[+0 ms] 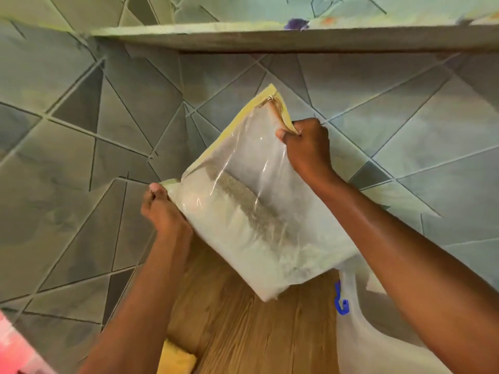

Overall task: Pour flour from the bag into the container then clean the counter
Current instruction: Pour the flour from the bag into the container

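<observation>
A clear plastic flour bag [259, 211] with yellow edging is held up, tilted, in front of the tiled wall. Pale flour fills its lower half. My left hand [162, 211] pinches the bag's left corner. My right hand [307, 147] grips the upper right edge near a small knot or clip at the top corner. Below the bag lies the wooden counter [243, 333]. A translucent white container [378, 333] with a blue mark shows at the lower right, partly hidden by my right forearm.
A yellow sponge [176, 359] lies on the counter's near left edge. Grey geometric tiles [81, 157] cover the wall behind. A shelf [297, 39] runs across the top. Something pink [13, 346] sits at the bottom left corner.
</observation>
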